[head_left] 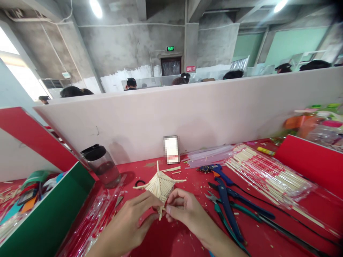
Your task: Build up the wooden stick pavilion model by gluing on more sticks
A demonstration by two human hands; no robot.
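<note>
A small pointed roof-like model built of pale wooden sticks (159, 184) stands over the red tabletop in front of me, with stick ends jutting from its corners. My left hand (136, 216) grips its near corner from the left, thumb and fingers closed about the sticks. At the same corner my right hand (183, 208) is pinched, its fingertips touching or nearly touching the model. What lies between those right fingertips is too small and too covered to make out. The near part of the model is partly hidden by both hands.
To the right lie a blue glue gun (225, 175), blue-handled cutters (227, 203), green-handled pliers (218, 208) and bagged wooden sticks (268, 175). A lidded bottle (103, 167) and plastic wrappers (91, 217) are on the left. A white partition (214, 110) rises behind; people's heads show beyond it.
</note>
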